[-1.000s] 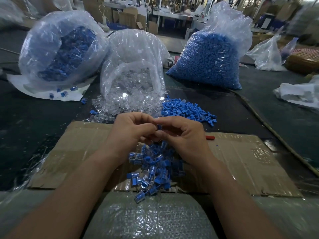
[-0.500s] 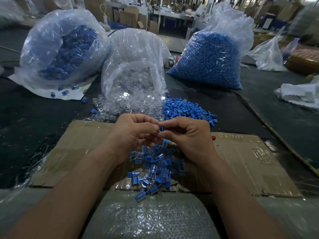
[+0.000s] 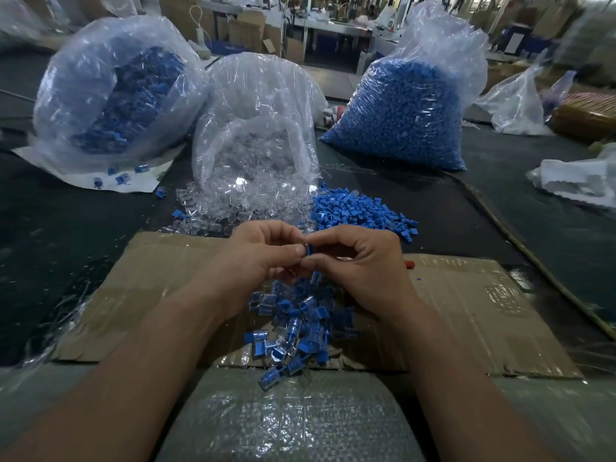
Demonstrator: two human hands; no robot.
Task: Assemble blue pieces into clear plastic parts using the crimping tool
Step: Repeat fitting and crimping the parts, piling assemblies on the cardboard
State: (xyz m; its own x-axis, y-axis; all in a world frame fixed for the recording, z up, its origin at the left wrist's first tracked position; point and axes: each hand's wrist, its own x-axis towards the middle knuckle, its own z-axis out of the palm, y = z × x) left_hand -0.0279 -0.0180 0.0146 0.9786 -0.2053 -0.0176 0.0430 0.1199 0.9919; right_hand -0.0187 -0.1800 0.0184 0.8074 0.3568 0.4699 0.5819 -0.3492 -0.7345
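Since the frame half a second earlier, my two hands have kept their place above the cardboard while the small blue plastic piece (image 3: 309, 251) has come further into sight between the fingertips. My left hand (image 3: 253, 258) and right hand (image 3: 363, 271) meet thumb to thumb, and each grip pinches that piece. Whether a clear part already sits around it I cannot tell.

Directly below, on the flattened brown cardboard sheet (image 3: 466, 311), lies a pile of finished blue-in-clear assemblies (image 3: 296, 325). Beyond the cardboard, on the dark table (image 3: 66, 245), a heap of loose clear plastic parts (image 3: 233, 208) spills from an open transparent bag (image 3: 256, 128), just beside a heap of loose blue pieces (image 3: 356, 208). A full bag of blue pieces (image 3: 406, 111) stands behind on the right, and a bag of what look like assembled units (image 3: 113, 95) on the left.

No crimping tool is identifiable. A red tip (image 3: 409, 263) shows past my right hand. Judged from these stocks, many units are done and far more remain.
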